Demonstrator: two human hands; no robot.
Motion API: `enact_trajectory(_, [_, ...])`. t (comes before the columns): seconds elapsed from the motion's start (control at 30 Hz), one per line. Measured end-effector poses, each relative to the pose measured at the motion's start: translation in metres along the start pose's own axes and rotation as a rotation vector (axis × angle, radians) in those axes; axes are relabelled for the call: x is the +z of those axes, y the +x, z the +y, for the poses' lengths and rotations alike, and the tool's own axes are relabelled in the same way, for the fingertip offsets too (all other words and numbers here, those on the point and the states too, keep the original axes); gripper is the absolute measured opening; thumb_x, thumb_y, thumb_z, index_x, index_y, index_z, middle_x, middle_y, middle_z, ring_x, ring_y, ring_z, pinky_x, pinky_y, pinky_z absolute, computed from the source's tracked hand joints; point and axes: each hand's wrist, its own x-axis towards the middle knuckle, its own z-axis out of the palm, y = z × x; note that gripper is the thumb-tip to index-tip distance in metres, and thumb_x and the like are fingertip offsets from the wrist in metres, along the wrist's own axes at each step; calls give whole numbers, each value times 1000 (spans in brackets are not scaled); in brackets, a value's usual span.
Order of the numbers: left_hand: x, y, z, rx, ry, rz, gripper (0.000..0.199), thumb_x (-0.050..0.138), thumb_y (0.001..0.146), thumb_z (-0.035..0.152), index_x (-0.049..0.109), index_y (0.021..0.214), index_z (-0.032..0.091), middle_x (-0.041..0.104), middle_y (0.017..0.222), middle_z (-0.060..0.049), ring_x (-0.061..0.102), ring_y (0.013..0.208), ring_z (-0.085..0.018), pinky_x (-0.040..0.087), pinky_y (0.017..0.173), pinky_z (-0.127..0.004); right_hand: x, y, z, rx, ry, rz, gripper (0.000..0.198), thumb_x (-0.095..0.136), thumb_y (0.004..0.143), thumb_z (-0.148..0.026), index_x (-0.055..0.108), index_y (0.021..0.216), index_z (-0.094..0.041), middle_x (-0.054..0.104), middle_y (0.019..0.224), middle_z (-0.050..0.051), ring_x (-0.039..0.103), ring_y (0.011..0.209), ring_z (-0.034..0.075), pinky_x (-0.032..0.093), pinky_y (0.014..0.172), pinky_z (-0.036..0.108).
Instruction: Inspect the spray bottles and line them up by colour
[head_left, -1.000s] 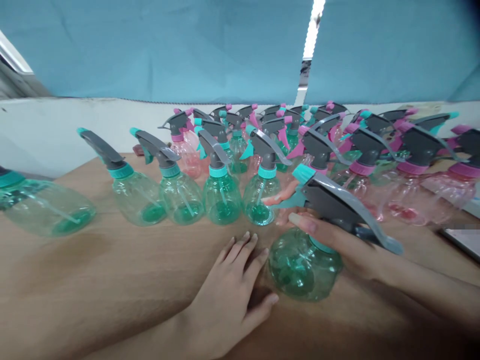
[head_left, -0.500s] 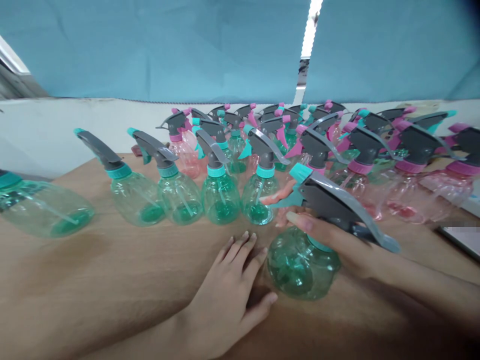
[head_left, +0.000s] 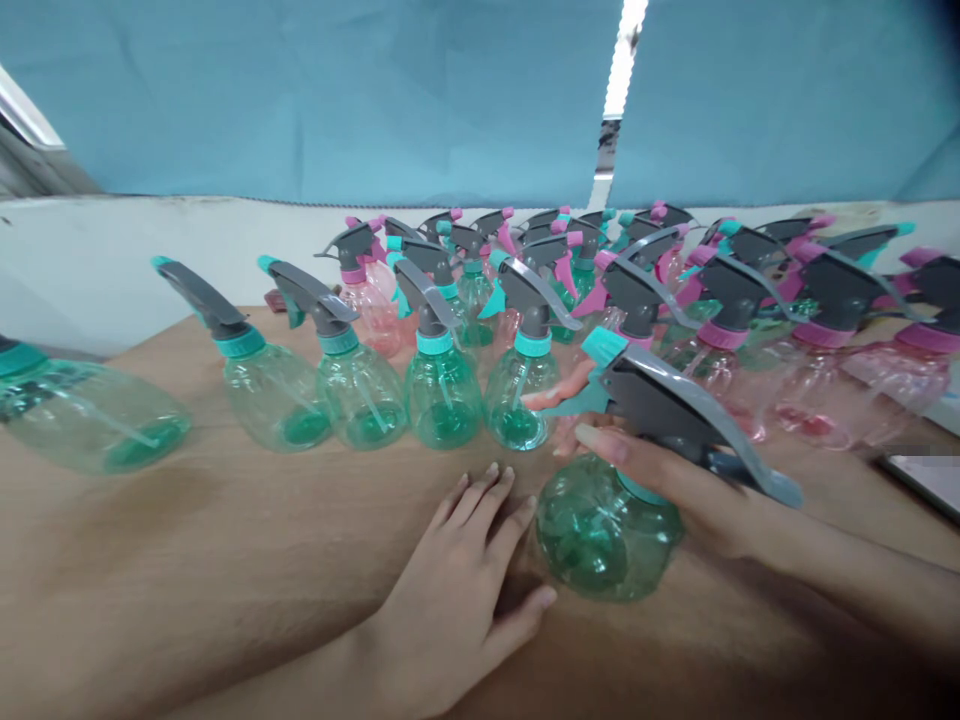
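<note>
My right hand is wrapped round the neck of a green spray bottle with a grey head, teal nozzle and teal collar. The bottle is see-through, and its nozzle points to the left. One finger reaches out along the teal trigger. My left hand lies flat, palm down, on the wooden table, fingers stretched out just left of that bottle. Beyond the left fingertips stand green spray bottles, among them one with a teal collar and another beside it.
More green spray bottles line the left side, one at the far edge. Pink-collared bottles crowd the right and back. A flat, dark-edged object lies at the right. Blue cloth hangs behind.
</note>
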Motion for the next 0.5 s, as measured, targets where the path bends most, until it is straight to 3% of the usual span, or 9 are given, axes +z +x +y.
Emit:
enact_trajectory(0.07, [0,0,0,2,5,-4,56,53,91,47,45,135,14,39,146,-15,35,134,-32,32,107,-50,-1,-2,0,4,-10,9,23,55,84,-51,62,89,-30,63,76,0,58,62,16,45,51,27])
enact_trajectory(0.2, [-1,1,1,2,0,6,55,54,91,46,46,135,14,39,146,-14,35,134,-32,32,107,-50,-1,-4,1,-3,-37,11,26,53,84,-53,64,83,-29,64,72,0,58,59,16,46,50,27])
enact_trajectory(0.3, [-2,0,1,1,-7,5,56,54,91,46,45,135,14,39,146,-14,35,134,-31,33,107,-50,0,-3,1,1,-29,24,21,55,84,-50,62,89,-31,64,76,0,59,63,16,46,51,27])
enact_trajectory(0.5, [-2,1,1,-3,-21,0,55,55,90,45,45,135,14,39,146,-14,35,134,-32,32,107,-50,2,1,-2,9,27,11,19,57,83,-46,57,95,-31,42,49,-6,52,50,16,35,42,26])
